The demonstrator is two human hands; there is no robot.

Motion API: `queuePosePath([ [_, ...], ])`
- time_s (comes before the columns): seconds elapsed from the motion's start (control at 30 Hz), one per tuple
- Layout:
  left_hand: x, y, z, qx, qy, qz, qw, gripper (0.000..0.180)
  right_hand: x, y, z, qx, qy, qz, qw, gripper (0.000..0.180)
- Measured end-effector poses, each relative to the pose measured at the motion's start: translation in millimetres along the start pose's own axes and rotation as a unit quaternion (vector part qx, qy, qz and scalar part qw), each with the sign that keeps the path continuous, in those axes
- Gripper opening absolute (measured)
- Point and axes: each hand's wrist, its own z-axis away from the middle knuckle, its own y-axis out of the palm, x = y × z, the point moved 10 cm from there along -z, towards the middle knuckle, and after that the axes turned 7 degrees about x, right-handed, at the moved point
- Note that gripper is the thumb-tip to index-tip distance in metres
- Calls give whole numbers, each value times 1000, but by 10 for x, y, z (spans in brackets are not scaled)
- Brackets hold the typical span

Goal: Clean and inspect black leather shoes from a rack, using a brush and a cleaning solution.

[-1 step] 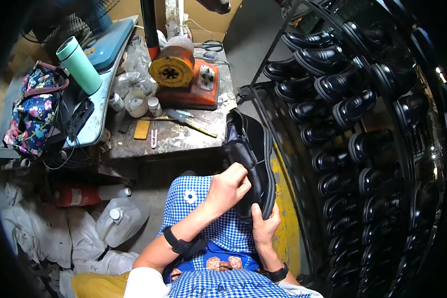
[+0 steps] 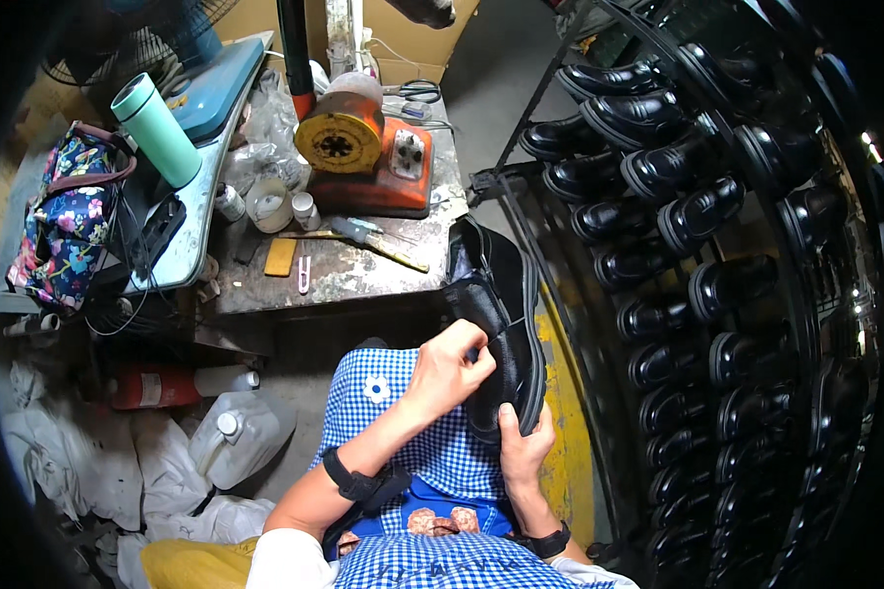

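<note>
A black leather shoe [image 2: 518,324] with a thick dark sole lies across my lap, slanting up toward the table edge. Its opening and lining face left. My right hand [image 2: 526,444] grips its near end, with the thumb on top by the sole edge. At the left side of the shoe, my left hand [image 2: 449,369] is closed in a pinch on the edge of the upper. The fingertips are partly hidden. A blue checked apron [image 2: 363,393] covers my lap beneath both hands.
A worn worktable [image 2: 349,283] ahead carries an orange machine [image 2: 373,162], small bottles, a yellow block [image 2: 280,257] and tools. On the right stands a rack [image 2: 560,294] full of black shoes [image 2: 702,285]. To the left are a green flask [image 2: 157,128] and a white jug [image 2: 241,439].
My left hand has shifted slightly left, and the leather at the shoe's opening is bent differently. My right hand keeps its hold.
</note>
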Motion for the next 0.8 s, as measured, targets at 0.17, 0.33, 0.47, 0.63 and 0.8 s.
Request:
queuePosePath([
  [0.17, 423, 317, 29, 111, -223, 269, 930, 12, 15, -35, 5, 4, 5, 3, 1000, 31],
  [0.33, 195, 134, -98, 22, -19, 24, 999, 19, 31, -18, -9, 15, 5, 12, 1000, 32],
  [0.47, 296, 362, -35, 130, -192, 207, 950, 21, -59, -63, 3, 3, 6, -1, 1000, 32],
  [0.63, 311, 339, -36, -42, -97, 192, 976, 25, -120, -51, 26, 8, 24, -35, 999, 31],
  [0.8, 398, 409, 61, -153, -85, 232, 957, 32, -383, -82, -44, 6, 63, -194, 979, 27],
])
